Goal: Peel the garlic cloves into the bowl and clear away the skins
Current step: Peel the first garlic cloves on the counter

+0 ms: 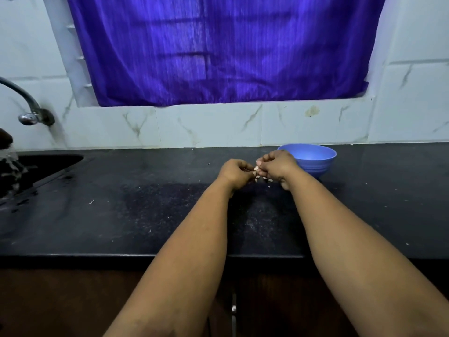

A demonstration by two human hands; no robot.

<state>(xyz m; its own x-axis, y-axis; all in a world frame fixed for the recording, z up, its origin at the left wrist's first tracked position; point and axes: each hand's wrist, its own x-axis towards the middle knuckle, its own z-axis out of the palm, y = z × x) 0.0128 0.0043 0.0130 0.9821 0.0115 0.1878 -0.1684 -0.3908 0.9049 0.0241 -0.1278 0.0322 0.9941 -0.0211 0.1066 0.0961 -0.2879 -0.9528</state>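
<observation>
Both hands meet above the middle of the dark table (121,215), knuckles toward the camera. The left hand (234,172) has its fingers curled inward, pinching a garlic clove (255,169) at its near end; the right hand (275,166) is likewise curled, its fingertips closed on the other side of the same pale piece. Only a small sliver of the clove shows between the two sets of fingers, so its long axis cannot be determined, nor whether skin is already lifting from it. The blue bowl (315,158) stands on the table just behind and to the right of the right hand, partly masked by that hand's knuckles; the right hand is plainly the nearer of the two to it, and a release of the peeled clove would, in my judgement, go up and to the right over the rim. The bowl's contents are not visible from this angle (only the inner far wall shows). Small pale skin fragments (263,180) lie on the table directly under the hands, with further specks scattered toward the left; these remain to be cleared. A sink (48,161) and tap (26,103) sit at the far left, well apart from the work. Any stock of unpeeled cloves is not discernible; it may be hidden behind the hands.
</observation>
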